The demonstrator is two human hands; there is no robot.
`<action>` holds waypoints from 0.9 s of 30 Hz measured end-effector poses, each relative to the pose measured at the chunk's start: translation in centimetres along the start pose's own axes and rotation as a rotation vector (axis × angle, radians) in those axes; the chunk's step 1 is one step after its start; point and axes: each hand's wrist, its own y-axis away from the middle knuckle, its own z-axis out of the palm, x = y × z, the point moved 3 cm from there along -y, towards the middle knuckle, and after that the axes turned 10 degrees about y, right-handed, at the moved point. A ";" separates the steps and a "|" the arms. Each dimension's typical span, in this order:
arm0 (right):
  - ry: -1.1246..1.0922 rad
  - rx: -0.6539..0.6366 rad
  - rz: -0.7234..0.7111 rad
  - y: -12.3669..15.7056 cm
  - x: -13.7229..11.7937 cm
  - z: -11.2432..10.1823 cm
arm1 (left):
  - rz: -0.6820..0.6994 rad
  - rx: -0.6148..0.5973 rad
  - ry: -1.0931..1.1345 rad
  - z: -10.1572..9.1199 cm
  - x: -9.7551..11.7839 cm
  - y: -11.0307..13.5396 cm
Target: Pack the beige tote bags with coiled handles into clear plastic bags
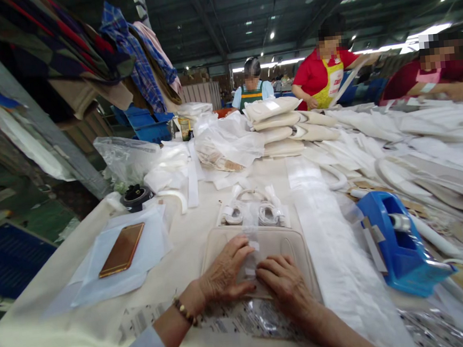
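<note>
A beige handbag [297,246] lies flat in front of me, with wrapped straps [233,215] in clear plastic above its top edge. A clear strip like tape runs down the middle of the bag, over a small white tag [254,245]. My left hand [227,270] rests on the left half of the bag, fingers stretched toward the tag and thumb apart. On the right half lies my right hand [282,282], its fingers lightly bent and flat against the surface. Neither hand grips anything. Under the bag's lower edge shows a printed clear plastic sheet [147,319].
A blue tape dispenser [401,245] stands at the right beside a stack of white plastic bags [328,240]. At left, a phone [122,250] lies on pale sheets, near a black round container [136,197]. Stacked beige bags [275,121] sit behind; several people work beyond.
</note>
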 end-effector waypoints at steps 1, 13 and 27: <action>-0.008 0.012 0.025 -0.1 0.0 0.2 | 0.012 -0.025 -0.010 0.0 0.0 0.0; 0.198 0.118 0.241 2.1 1.7 -3.1 | 0.059 -0.207 -0.305 0.4 1.2 -0.2; -0.114 0.049 0.794 4.1 5.8 -2.1 | 0.097 -0.236 -0.697 1.5 3.4 -0.5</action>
